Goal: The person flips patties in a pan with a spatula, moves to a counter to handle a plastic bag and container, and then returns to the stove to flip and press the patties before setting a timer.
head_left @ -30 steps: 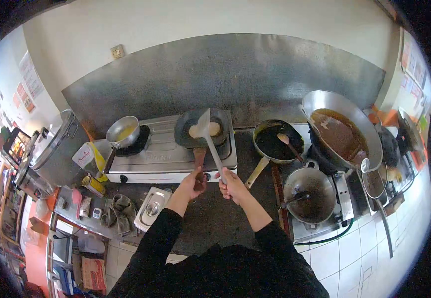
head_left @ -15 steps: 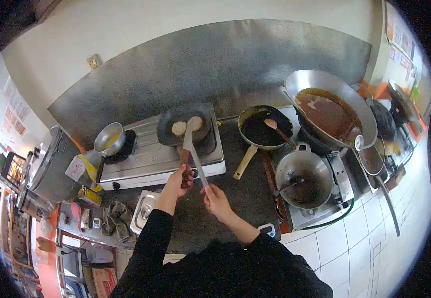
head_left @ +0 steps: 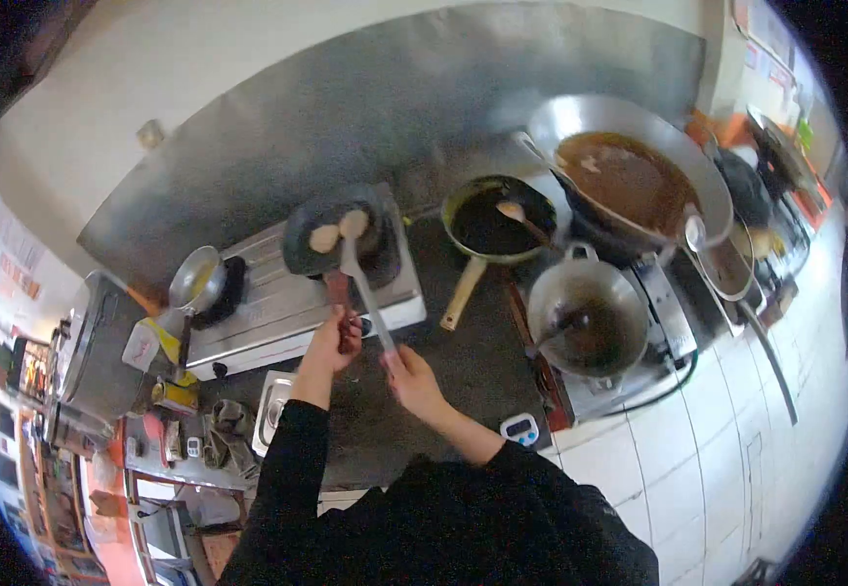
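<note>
My left hand (head_left: 330, 344) is wrapped around the brown handle (head_left: 337, 289) of a dark frying pan (head_left: 299, 217) on the gas stove. Two pale round patties lie in that pan, a left patty (head_left: 323, 238) and a right patty (head_left: 354, 221). Closed on the lower end of a long pale spatula (head_left: 374, 305) is my right hand (head_left: 411, 379). The spatula slants up over the pan's near edge, its blade at the right patty, partly covering it.
Left on the stove (head_left: 248, 337) sits a small saucepan (head_left: 197, 280) with yellowish liquid. A dark-coated pan (head_left: 468, 234), a large wok (head_left: 707, 171) of brown liquid and a smaller wok (head_left: 629, 303) stand to the right. A timer (head_left: 518, 430) lies at the counter's front edge.
The view has shifted, so the stove and pans appear higher and further left. Both hands keep their grips, and the spatula blade stays at the right patty.
</note>
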`<control>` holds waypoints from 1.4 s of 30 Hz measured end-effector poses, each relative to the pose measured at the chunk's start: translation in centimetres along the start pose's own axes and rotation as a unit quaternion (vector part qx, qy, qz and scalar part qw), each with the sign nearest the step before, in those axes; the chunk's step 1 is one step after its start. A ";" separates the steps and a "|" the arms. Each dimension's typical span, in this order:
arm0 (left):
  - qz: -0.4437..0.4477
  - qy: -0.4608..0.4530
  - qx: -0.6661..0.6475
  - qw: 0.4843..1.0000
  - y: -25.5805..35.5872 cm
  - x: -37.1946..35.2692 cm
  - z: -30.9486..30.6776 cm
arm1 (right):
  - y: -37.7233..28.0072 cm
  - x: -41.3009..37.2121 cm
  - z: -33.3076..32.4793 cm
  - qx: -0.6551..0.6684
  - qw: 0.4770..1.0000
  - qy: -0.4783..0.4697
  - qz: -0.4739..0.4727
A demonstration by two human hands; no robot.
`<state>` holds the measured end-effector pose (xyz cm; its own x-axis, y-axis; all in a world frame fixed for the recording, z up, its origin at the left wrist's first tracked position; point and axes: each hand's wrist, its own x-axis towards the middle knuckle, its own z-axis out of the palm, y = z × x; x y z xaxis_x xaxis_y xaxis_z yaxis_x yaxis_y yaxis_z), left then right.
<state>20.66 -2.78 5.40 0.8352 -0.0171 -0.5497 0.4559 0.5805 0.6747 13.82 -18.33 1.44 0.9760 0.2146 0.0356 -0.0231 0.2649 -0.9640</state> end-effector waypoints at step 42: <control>0.007 -0.012 -0.042 0.999 -0.6 0.2 -0.7 | -12.1 18.2 -0.4 -0.790 0.612 -0.019 -0.034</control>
<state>20.31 -2.54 4.58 0.8491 -0.0278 -0.5275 0.4176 0.6470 0.6380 32.00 -18.03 13.63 0.9568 0.2831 0.0659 0.2844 -0.9587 -0.0110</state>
